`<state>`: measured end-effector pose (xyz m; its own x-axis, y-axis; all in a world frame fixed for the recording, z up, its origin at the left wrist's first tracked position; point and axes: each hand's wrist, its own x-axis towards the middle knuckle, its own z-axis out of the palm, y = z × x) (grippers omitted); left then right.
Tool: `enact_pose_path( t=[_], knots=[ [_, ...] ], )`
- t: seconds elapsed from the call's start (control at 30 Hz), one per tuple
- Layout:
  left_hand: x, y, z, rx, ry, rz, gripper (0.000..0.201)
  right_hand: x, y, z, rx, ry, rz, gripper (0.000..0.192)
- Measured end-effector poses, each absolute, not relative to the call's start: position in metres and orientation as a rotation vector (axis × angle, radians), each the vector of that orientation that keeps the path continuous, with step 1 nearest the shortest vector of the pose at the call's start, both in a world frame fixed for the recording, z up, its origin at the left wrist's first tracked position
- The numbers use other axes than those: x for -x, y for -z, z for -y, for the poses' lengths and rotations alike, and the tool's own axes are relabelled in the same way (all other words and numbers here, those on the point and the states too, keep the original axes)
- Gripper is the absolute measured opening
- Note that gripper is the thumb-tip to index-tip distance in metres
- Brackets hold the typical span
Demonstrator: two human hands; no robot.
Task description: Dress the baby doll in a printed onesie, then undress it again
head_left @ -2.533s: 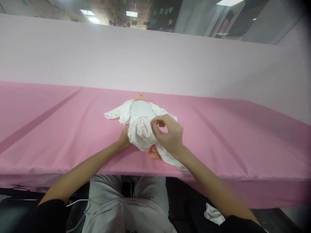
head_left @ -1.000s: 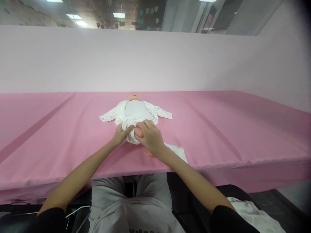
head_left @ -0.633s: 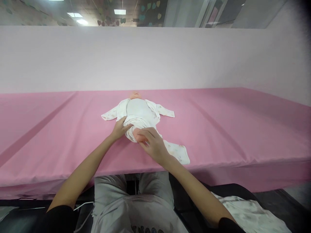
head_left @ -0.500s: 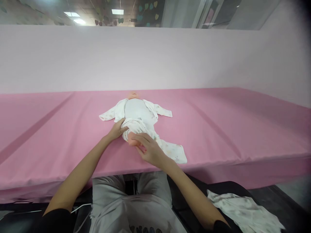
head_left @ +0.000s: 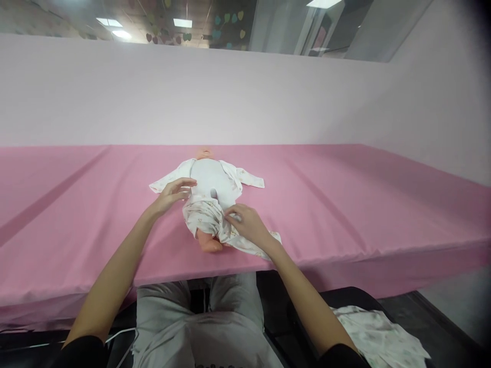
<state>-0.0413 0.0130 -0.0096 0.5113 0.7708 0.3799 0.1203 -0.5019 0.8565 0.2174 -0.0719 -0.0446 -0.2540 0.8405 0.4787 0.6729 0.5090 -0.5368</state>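
A pink tabletop (head_left: 364,204) fills the view, backed by a pale pink wall (head_left: 245,92) at twelve o'clock. Near its front edge lies a baby doll (head_left: 209,189), head toward twelve o'clock, dressed in a white printed romper (head_left: 215,204) with sleeves spread to nine and three. At nine o'clock of the doll's body the left hand (head_left: 172,193) hovers released, fingers loosely curled. At five o'clock the right hand (head_left: 247,225) pinches the romper's leg fabric. One bare doll foot (head_left: 209,244) pokes out toward six o'clock.
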Motion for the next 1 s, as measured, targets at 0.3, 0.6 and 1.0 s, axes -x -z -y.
enact_pose_path(
  t=[0.3, 0.6, 1.0],
  knots=[
    [-0.039, 0.005, 0.001, -2.638, -0.477, -0.860, 0.028, -0.227, 0.011, 0.045, 1.133, -0.353, 1.481, 0.012],
    [-0.018, 0.009, -0.009, -2.291, -0.656, -0.779, 0.037, -0.246, 0.011, 0.014, 1.269, -0.224, 1.324, 0.014],
    [-0.019, 0.010, -0.012, -1.843, -1.237, -0.593, 0.036, -0.207, -0.013, 0.030, 0.891, -0.806, 2.021, 0.035]
  ],
)
